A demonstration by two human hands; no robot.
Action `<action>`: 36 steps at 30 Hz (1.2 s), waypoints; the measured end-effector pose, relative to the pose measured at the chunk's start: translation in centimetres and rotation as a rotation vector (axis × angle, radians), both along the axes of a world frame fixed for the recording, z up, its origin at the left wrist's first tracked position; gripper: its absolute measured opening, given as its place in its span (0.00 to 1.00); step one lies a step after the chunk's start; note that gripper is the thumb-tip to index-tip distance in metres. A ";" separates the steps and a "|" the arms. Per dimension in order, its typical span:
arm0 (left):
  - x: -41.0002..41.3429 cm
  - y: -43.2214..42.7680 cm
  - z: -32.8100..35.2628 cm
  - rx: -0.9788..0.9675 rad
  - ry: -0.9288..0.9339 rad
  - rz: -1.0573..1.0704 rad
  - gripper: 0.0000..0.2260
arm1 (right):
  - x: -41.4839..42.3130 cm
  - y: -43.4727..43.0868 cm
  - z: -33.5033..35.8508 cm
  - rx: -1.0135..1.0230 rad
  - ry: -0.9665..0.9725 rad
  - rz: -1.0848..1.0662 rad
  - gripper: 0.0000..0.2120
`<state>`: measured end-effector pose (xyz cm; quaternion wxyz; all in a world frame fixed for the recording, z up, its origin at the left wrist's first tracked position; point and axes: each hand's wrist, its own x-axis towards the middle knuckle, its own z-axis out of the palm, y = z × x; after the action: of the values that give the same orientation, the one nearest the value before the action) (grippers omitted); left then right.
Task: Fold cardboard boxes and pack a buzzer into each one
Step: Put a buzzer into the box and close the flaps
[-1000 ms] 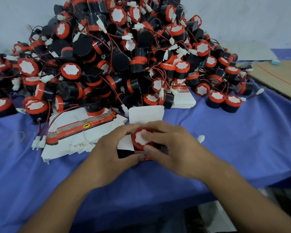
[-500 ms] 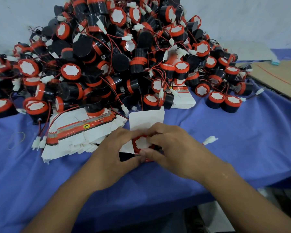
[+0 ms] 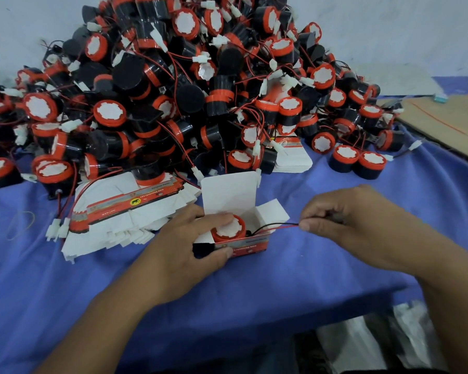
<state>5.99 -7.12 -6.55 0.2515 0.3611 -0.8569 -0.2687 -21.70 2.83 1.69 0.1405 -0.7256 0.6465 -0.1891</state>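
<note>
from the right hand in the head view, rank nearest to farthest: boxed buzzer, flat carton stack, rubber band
From the right hand, pinching the wire:
1. boxed buzzer, just left, in the open box
2. flat carton stack, farther left
3. rubber band, far left

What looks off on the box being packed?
The buzzer sits in the box, but its red and black wire trails out over the right side, pinched by the right hand. The left hand holds box and buzzer. The lid flap stands open and likely won't close cleanly until the wire is tucked in.
</note>
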 end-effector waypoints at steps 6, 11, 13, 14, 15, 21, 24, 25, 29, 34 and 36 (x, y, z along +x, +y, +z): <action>-0.2 0.0 0.0 0.004 -0.024 -0.016 0.22 | 1.5 -0.3 0.0 -0.146 -0.515 -0.006 0.10; -0.2 0.0 0.0 0.009 -0.047 -0.018 0.25 | 2.9 -1.0 -0.1 -0.305 -0.779 -0.040 0.09; -0.2 0.1 0.0 0.011 -0.049 -0.013 0.25 | 3.4 -1.0 -0.2 -0.281 -0.660 -0.050 0.12; -0.2 0.0 0.0 0.016 -0.047 -0.011 0.25 | 3.5 -0.9 -0.2 -0.229 -0.624 -0.060 0.14; -0.1 0.0 0.1 0.020 -0.044 -0.012 0.24 | 3.6 -0.8 -0.2 -0.170 -0.592 -0.065 0.15; -0.3 0.3 0.3 0.009 -0.032 -0.010 0.24 | 0.9 1.2 1.1 0.326 -0.404 0.009 0.25; -0.4 0.2 0.3 0.006 -0.036 -0.012 0.24 | 0.3 2.1 1.6 0.334 -0.378 0.004 0.27; -0.4 0.2 0.3 0.008 -0.037 -0.011 0.23 | 0.2 2.0 1.5 0.262 -0.369 -0.013 0.28; -0.5 0.1 0.3 0.002 -0.037 -0.010 0.21 | 1.4 0.9 0.7 -0.006 -0.474 -0.051 0.19; -0.4 0.2 0.2 -0.003 -0.047 -0.021 0.22 | 3.4 -0.4 -0.6 -0.190 -0.314 -0.091 0.10; -0.4 0.2 0.2 -0.005 -0.051 -0.024 0.23 | 4.2 -0.8 -1.0 -0.259 -0.159 -0.080 0.13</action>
<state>5.59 -6.92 -6.35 0.2273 0.3570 -0.8678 -0.2603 -17.52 2.03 0.71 0.0889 -0.6941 0.6318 -0.3333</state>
